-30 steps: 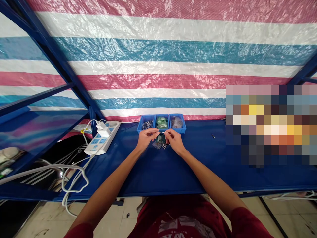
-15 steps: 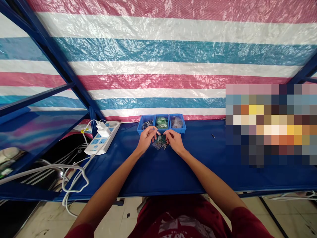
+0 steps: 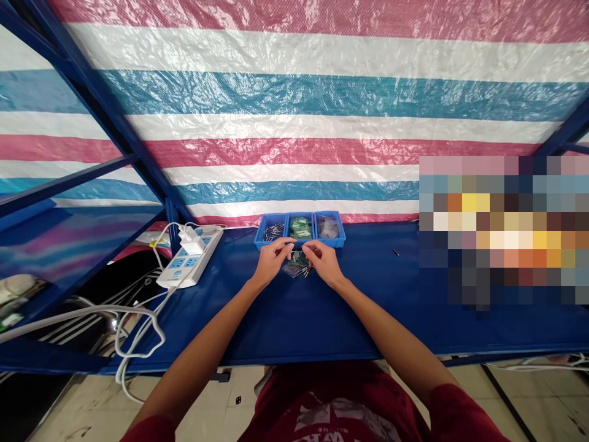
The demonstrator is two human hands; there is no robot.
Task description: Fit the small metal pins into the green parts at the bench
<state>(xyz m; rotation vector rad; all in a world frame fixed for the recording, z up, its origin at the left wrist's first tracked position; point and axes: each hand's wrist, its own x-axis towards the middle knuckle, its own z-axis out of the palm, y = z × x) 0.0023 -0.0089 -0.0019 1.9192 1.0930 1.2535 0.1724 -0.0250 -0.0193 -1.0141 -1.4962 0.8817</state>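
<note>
My left hand is closed in a pinch on a small thin rod, which spans the narrow gap towards my right fingers. Opposite it, my right hand also pinches with thumb and forefinger; what lies within its fingertips is too small to make out. Below the fingers, a pile of thin metal-tipped pieces lies on a clear plastic bag, partly covered by my right hand. Just behind the hands stands a blue three-part bin, holding dark thin rods, green bagged pieces and clear plastic bags.
A white power strip with plugs and loose cables lies on the left of the blue table. One small dark rod lies alone to the right. A striped sheet hangs behind; the far right is blurred out.
My fingertips have come closer together, and the small rod held at my left fingers now lies across the gap between both hands. The bin and the pile have stayed put.
</note>
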